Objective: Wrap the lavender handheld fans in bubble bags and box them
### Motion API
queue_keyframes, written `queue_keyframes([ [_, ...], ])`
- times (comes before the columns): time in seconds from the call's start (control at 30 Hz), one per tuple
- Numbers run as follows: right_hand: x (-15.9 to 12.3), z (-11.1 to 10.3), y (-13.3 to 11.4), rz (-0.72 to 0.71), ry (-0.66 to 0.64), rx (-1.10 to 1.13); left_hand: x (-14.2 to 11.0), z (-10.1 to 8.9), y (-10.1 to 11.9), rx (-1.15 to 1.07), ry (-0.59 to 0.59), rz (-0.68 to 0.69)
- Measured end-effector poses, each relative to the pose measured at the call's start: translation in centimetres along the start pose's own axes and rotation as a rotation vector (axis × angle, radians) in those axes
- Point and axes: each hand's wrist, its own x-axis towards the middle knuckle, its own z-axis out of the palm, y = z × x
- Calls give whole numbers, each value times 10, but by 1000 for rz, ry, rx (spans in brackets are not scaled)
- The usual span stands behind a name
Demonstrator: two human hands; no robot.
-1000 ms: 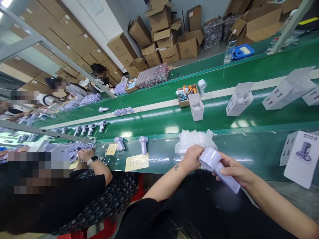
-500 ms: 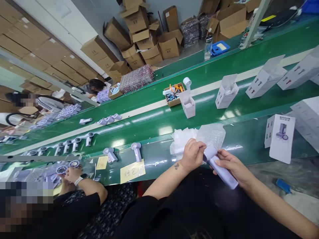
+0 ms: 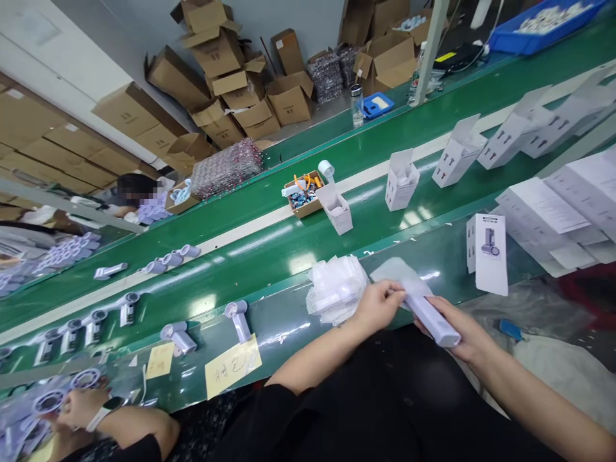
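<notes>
A pale purple handheld fan (image 3: 436,324) is in front of me, its handle pointing down and right toward my body. A translucent bubble bag (image 3: 402,273) covers its head end. My left hand (image 3: 380,305) pinches the bag's edge near the head. My right hand (image 3: 459,327) is wrapped round the handle from the right; some of its fingers are hidden behind it. Left of the fan, a pile of similar bags (image 3: 337,289) lies on the green bench. Two more fans rest farther left, one of them (image 3: 238,321) by a yellow paper note (image 3: 233,366).
Open white boxes (image 3: 402,183) stand along the green conveyor belt (image 3: 269,247). A small carton of parts (image 3: 305,196) sits beyond the bench. To the right stands a printed fan box (image 3: 491,253) beside several white boxes. A co-worker's hands (image 3: 79,407) handle fan parts at the lower left.
The fan's head, bare before, is now inside the bubble bag. My left hand has gone from the fan head to the bag's edge. The view has swung right.
</notes>
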Motion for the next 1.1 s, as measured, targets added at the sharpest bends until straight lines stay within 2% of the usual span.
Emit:
queue_keyframes([
  [0.07, -6, -22, -11, -44, -12, -175, 10, 3, 6, -295, 9, -289],
  [0.1, -9, -33, -17, -114, 1, -283, 13, 5, 9, -394, -11, -364],
  [0.17, -15, -51, -29, -282, 28, -481, 17, 7, 16, -447, -41, -394],
  [0.23, -15, -60, -37, -417, 10, -596, 20, 7, 23, -353, -54, -313],
  [0.3, -11, -59, -43, -469, -48, -566, 25, 5, 25, -198, -88, -135],
  [0.37, -7, -53, -48, -451, -130, -433, 33, 6, 23, -55, -181, 57],
  [0.43, -2, -52, -55, -391, -253, -362, 41, 13, 16, 43, -271, 183],
  [0.5, 4, -68, -65, -340, -413, -465, 46, 25, 7, 96, -270, 219],
  [0.53, 10, -84, -70, -354, -441, -570, 47, 32, 2, 117, -227, 212],
  [0.57, 17, -105, -75, -396, -415, -709, 48, 37, -3, 129, -162, 187],
  [0.6, 28, -129, -78, -470, -327, -863, 47, 40, -7, 125, -91, 138],
  [0.67, 55, -180, -81, -691, 109, -1235, 45, 40, -14, 37, 41, -28],
  [0.7, 71, -202, -81, -766, 226, -1395, 45, 37, -16, -45, 94, -128],
  [0.77, 101, -230, -81, -937, 268, -1559, 46, 28, -19, -219, 175, -288],
  [0.8, 112, -233, -82, -1030, 243, -1574, 47, 23, -18, -296, 212, -330],
  [0.87, 121, -219, -89, -1209, 211, -1496, 48, 12, -15, -420, 279, -347],
  [0.97, 103, -161, -106, -1343, 289, -1246, 46, -1, -5, -596, 389, -328],
  [1.03, 83, -115, -116, -1266, 306, -1114, 45, -6, 3, -683, 445, -293],
  [1.1, 70, -77, -118, -1121, 180, -1092, 44, -8, 10, -715, 466, -248],
])
